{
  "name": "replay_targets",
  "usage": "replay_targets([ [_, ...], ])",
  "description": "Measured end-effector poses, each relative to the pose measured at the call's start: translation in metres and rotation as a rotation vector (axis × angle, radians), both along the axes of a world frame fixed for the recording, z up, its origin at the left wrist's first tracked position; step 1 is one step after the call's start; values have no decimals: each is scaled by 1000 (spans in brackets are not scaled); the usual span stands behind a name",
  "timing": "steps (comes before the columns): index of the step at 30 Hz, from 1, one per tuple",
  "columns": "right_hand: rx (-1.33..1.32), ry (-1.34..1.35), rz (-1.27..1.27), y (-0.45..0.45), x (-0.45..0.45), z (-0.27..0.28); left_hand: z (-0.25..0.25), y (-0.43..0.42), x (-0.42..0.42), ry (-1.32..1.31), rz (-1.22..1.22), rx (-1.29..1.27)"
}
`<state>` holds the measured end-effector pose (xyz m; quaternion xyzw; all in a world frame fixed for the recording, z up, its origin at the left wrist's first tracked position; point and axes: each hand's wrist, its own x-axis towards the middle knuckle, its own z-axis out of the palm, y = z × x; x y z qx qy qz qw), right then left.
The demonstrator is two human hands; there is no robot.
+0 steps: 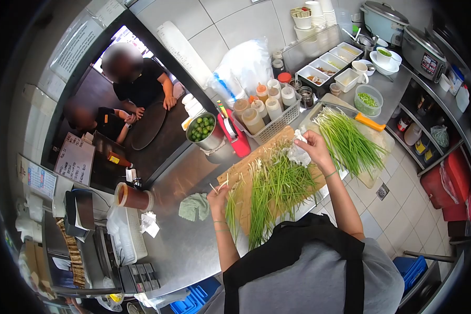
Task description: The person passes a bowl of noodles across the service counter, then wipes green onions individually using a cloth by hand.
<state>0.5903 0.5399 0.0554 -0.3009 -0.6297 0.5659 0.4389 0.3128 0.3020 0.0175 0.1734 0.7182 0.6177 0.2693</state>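
My left hand (217,200) is closed around a few spring onion stalks, their white ends poking out above the fingers. Beside it, a loose heap of spring onions (277,191) covers much of a wooden cutting board (236,171), with roots towards the back. My right hand (317,148) pinches a crumpled white paper towel (299,154) over the heap's far right side. To the right, a neater bunch of spring onions (345,141) lies on a pale board (378,172), where an orange-handled knife (369,122) also rests.
Behind the boards stand a basket (277,125) of squeeze bottles, a red tape dispenser (233,131) and a pot of green limes (209,138). A green cloth (194,207) lies left on the steel counter (175,246). Two people are beyond the serving window.
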Motion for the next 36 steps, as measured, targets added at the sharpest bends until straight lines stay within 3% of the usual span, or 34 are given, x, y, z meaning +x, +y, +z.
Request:
replay_targets([
  [3, -150, 198, 97, -11, -5, 14, 31, 7, 12, -137, -56, 104],
  [8, -431, 221, 355, -28, -13, 31, 81, 38, 53, -256, -214, 249],
  [11, -565, 343, 485, -35, -20, 26, 82, 64, 74, -316, -314, 276],
  [17, -811, 450, 445, -48, -35, 11, 66, 104, 98, -337, -451, 233],
  [23, -790, 334, 296, -48, -34, -2, 46, 115, 112, -246, -448, 151],
  [33, -875, 582, 78, -17, -21, -7, 65, 96, 132, -301, -563, 124],
  [36, -804, 481, 112, -12, -13, -1, 72, 91, 132, -317, -510, 165],
])
